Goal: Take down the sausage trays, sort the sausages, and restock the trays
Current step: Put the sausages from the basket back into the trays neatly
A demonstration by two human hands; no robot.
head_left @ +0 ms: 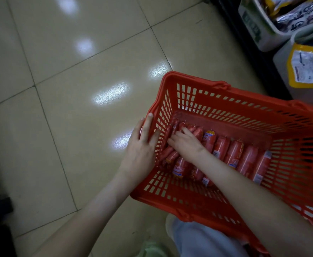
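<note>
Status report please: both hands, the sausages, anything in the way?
Left hand flat against red basket wall. Right hand inside, on thin sausages; grip unclear. Thicker sausages in row beside. Nothing blocking.

One red shopping basket point(226, 97), right end cut off by the right edge of the frame. Lot of packaged sausages point(233, 154) on its floor: label print blurred, unreadable; several covered by the right hand point(186, 145) and forearm, count not determinable. Fingertips of the right hand sunk among the sausages at lower centre, grip not discernible. Two white bins point(259, 34), upper right, cropped by the top and right edges; lettering on the packet point(308, 69) illegible. One dark object point(3, 206), lower left, unidentifiable.
</note>
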